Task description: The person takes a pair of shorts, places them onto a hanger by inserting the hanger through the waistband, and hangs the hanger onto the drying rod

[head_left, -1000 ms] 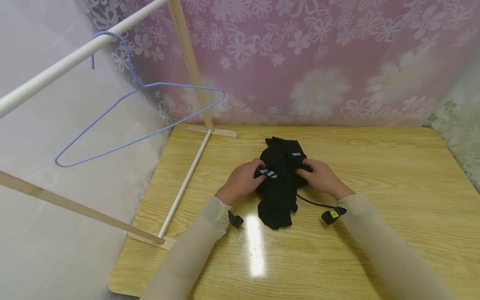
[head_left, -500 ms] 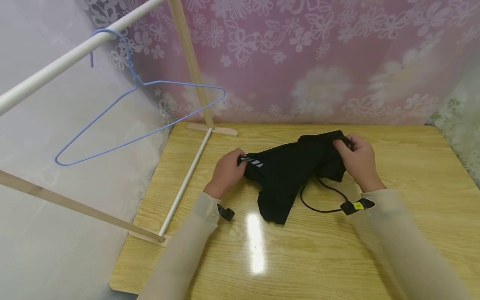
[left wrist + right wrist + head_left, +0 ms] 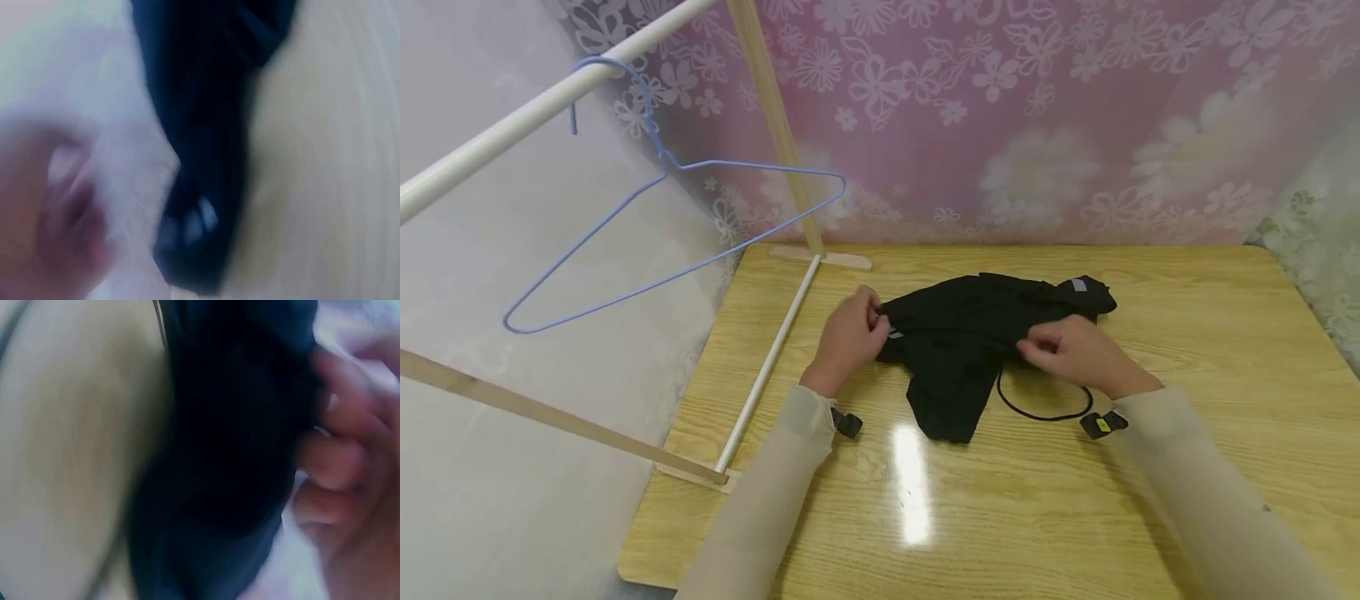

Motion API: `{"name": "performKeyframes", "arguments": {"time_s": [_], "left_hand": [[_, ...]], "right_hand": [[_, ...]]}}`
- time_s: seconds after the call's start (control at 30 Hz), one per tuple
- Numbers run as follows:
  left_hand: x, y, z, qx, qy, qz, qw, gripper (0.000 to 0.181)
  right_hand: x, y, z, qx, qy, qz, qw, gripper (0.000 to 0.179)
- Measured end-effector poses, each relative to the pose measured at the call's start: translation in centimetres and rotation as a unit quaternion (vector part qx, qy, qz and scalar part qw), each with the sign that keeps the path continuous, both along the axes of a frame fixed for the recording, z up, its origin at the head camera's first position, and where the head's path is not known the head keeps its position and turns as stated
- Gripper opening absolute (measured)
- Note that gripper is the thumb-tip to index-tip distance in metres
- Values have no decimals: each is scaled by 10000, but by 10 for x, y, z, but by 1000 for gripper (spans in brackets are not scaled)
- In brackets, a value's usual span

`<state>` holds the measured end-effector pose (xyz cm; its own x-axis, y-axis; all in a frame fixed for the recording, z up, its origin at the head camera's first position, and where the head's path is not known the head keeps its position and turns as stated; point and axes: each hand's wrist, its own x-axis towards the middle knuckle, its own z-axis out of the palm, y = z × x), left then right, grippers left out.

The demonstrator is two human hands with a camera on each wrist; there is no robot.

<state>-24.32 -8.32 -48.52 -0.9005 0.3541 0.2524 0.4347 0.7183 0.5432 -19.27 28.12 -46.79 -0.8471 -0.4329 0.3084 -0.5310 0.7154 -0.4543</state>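
Observation:
A crumpled black garment [image 3: 951, 342] with small pale patches lies on the wooden table in the head view. At its left end is my left hand [image 3: 848, 337], thumb and fingers bent beside the edge. The left wrist view is blurred and has a gap between that hand [image 3: 65, 219] and the black cloth [image 3: 200, 144]. Over the lower right part of the garment hovers my right hand [image 3: 1078, 354], fingers loosely bent, thumb apart from the forefinger. In the right wrist view its fingertips are right at the edge of the cloth [image 3: 219, 456].
A blue wire hanger [image 3: 696, 267] hangs from the white rail [image 3: 512, 125] of a wooden rack at left. The rack's foot [image 3: 842, 260] stands on the table [image 3: 1210, 350]. A black cord [image 3: 1037, 417] loops beside the right wrist device [image 3: 1103, 425]. Behind is a pink flowered curtain [image 3: 925, 167].
The garment was bunched between both hands, then drawn out sideways. My right hand has let go of its right end and moved left over the cloth; the left hand has shifted little since.

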Motion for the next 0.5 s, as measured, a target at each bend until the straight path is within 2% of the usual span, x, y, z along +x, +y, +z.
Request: {"name": "performKeyframes", "arguments": {"time_s": [0.03,0.07,0.13,0.2,0.27,0.33,0.4,0.5], "left_hand": [[2,3,1,-41,-215,-520,9984,20],[5,6,2,-132,-439,-1039,9935,26],[10,14,2,-406,-954,-1888,9765,48],[13,20,2,-696,-1195,-2335,9625,74],[15,25,0,-926,-1325,-2516,9542,92],[15,27,-2,-1099,-1385,-2501,9519,91],[16,28,-3,-1149,-1305,-2329,9568,73],[15,28,-2,-942,-989,-1868,9729,40]], "right_hand": [[2,-5,-3,288,-336,405,9982,20],[3,-11,-6,451,-635,699,9945,17],[4,-22,-11,716,-934,895,9890,9],[4,-32,-17,859,-937,825,9885,35],[4,-39,-22,958,-851,796,9886,59],[4,-46,-27,1085,-667,884,9879,72],[6,-53,-30,1106,-430,1056,9873,72],[9,-63,-33,1119,190,1435,9831,54]]}}
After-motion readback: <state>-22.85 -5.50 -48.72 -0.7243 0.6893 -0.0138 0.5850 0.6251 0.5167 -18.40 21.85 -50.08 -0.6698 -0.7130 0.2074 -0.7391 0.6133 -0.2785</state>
